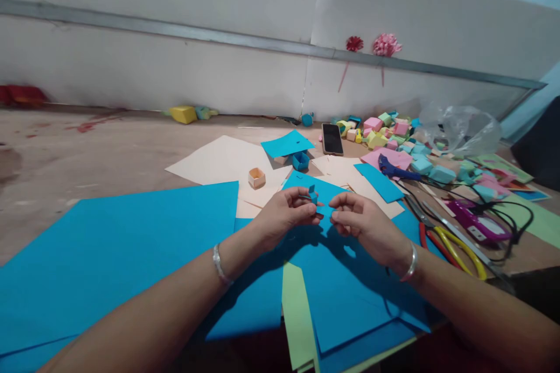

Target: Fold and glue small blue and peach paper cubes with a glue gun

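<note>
My left hand [286, 211] and my right hand [362, 222] meet above the table, both pinching a small piece of blue paper [322, 206] between fingertips. The piece is partly folded, with a little flap standing up at its left end. Below the hands lie large blue paper sheets [131, 245] and a pale green strip [297, 315]. A silver bangle sits on each wrist.
Cream sheets [219, 163], a small peach paper box [256, 177], a blue paper box [300, 159], and a phone [332, 139] lie beyond. To the right sit many coloured paper boxes [385, 131], a blue glue gun [394, 169], yellow-handled scissors [455, 245], cables and a plastic bag [459, 128].
</note>
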The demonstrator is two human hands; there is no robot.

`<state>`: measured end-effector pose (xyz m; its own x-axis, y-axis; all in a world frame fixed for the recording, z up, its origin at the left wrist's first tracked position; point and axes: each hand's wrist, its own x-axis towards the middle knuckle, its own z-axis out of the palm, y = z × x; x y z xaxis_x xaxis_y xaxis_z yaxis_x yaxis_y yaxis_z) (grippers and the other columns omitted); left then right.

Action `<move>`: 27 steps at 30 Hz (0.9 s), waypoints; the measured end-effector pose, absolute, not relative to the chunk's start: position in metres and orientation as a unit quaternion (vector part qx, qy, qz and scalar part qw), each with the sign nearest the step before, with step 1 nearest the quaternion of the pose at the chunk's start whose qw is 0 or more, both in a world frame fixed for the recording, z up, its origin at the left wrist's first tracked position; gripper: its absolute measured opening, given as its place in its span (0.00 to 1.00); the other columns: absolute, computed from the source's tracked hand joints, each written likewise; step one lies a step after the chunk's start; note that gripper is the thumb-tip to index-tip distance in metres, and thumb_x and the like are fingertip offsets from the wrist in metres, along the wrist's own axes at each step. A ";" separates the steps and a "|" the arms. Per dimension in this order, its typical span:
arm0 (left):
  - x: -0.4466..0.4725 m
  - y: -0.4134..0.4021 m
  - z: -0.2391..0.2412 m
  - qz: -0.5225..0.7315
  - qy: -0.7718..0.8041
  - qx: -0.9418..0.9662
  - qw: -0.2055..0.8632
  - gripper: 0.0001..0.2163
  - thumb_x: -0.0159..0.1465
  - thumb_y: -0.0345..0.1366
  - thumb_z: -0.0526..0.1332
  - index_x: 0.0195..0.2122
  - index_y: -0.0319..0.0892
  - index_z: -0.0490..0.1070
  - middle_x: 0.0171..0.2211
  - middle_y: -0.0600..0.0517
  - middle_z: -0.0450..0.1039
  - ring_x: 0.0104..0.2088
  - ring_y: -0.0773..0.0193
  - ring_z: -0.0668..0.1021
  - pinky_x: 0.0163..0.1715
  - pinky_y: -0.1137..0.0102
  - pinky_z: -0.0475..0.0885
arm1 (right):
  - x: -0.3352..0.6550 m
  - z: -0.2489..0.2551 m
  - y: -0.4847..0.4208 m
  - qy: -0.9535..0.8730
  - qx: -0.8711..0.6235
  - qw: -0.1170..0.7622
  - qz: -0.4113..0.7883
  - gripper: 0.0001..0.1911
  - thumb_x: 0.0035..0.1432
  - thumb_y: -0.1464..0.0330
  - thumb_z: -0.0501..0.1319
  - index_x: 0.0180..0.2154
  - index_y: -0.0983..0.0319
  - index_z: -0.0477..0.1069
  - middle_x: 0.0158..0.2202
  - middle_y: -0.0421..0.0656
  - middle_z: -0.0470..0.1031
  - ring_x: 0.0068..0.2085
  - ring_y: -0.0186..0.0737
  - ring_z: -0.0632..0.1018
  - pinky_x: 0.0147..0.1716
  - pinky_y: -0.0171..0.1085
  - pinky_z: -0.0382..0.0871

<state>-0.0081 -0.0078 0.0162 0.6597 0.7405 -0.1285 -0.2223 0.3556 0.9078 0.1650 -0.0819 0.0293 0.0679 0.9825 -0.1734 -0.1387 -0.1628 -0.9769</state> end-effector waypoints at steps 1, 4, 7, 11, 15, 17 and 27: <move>-0.008 -0.008 0.017 0.313 0.276 0.476 0.774 0.16 0.51 0.35 0.74 0.36 0.40 0.70 0.30 0.52 0.76 0.31 0.64 0.80 0.35 0.68 0.76 | 0.165 0.029 -0.083 -0.398 -0.524 0.504 0.559 0.13 0.44 0.69 0.69 0.33 0.61 0.68 0.21 0.33 0.69 0.22 0.29 0.69 0.22 0.32 0.58; -0.008 -0.009 0.018 0.310 0.286 0.487 0.765 0.15 0.52 0.37 0.73 0.32 0.40 0.67 0.32 0.51 0.76 0.30 0.66 0.80 0.31 0.72 0.75 | 0.165 0.029 -0.085 -0.399 -0.525 0.472 0.585 0.13 0.44 0.68 0.69 0.30 0.61 0.66 0.24 0.36 0.73 0.23 0.31 0.72 0.22 0.31 0.59; -0.009 -0.008 0.019 0.301 0.289 0.497 0.761 0.13 0.52 0.37 0.72 0.33 0.38 0.71 0.36 0.48 0.77 0.29 0.68 0.79 0.30 0.73 0.74 | 0.166 0.029 -0.084 -0.381 -0.516 0.452 0.619 0.15 0.44 0.67 0.70 0.29 0.61 0.66 0.26 0.40 0.76 0.24 0.32 0.74 0.21 0.31 0.61; -0.009 -0.008 0.017 0.297 0.284 0.494 0.766 0.14 0.49 0.32 0.74 0.33 0.38 0.72 0.31 0.51 0.76 0.30 0.66 0.79 0.33 0.70 0.75 | 0.168 0.031 -0.082 -0.349 -0.490 0.487 0.634 0.16 0.42 0.68 0.72 0.30 0.61 0.66 0.26 0.37 0.75 0.24 0.31 0.74 0.23 0.31 0.63; -0.009 -0.008 0.015 0.298 0.274 0.500 0.765 0.14 0.48 0.28 0.74 0.33 0.38 0.72 0.31 0.51 0.76 0.30 0.64 0.80 0.34 0.69 0.74 | 0.168 0.029 -0.082 -0.347 -0.485 0.488 0.637 0.15 0.44 0.68 0.71 0.30 0.61 0.66 0.26 0.37 0.75 0.24 0.29 0.74 0.23 0.29 0.62; -0.010 -0.007 0.015 0.290 0.273 0.498 0.771 0.14 0.49 0.28 0.73 0.34 0.39 0.72 0.34 0.50 0.77 0.30 0.64 0.80 0.34 0.69 0.74 | 0.166 0.027 -0.084 -0.387 -0.501 0.472 0.613 0.13 0.47 0.68 0.69 0.30 0.61 0.66 0.26 0.37 0.75 0.24 0.29 0.75 0.22 0.29 0.62; -0.010 -0.004 0.022 0.260 0.315 0.476 0.779 0.13 0.46 0.26 0.73 0.32 0.39 0.74 0.35 0.50 0.77 0.34 0.66 0.77 0.37 0.71 0.71 | 0.285 0.059 -0.037 -0.671 -0.731 0.121 0.012 0.09 0.64 0.70 0.56 0.40 0.65 0.75 0.47 0.54 0.75 0.51 0.48 0.75 0.50 0.45 0.68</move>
